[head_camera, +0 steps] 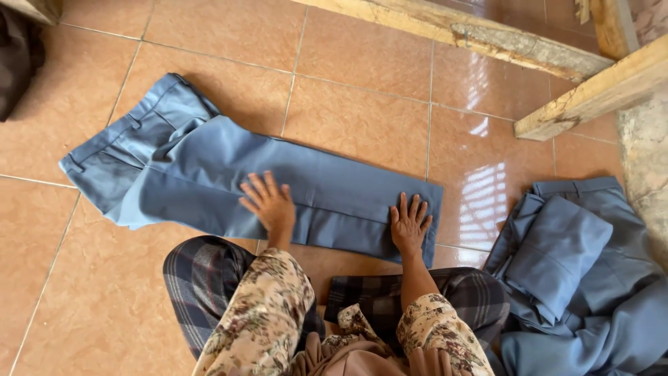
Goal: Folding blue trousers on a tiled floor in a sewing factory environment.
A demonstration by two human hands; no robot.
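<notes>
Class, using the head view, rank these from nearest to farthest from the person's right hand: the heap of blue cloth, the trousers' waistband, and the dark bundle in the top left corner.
From the right hand:
1. Heap of blue cloth, on the floor to the right.
2. Trousers' waistband, at the far left end of the flattened trousers.
3. Dark bundle, top left corner, farthest.

left hand (268,202) | right hand (409,224) | flat on blue trousers (209,167) | tiled floor (362,118)

Trousers (229,174) lie flat on the tiled floor (362,111), both hands pressed on them; heaped garments (584,278) to the right (wooden beams (487,38) beyond).
</notes>
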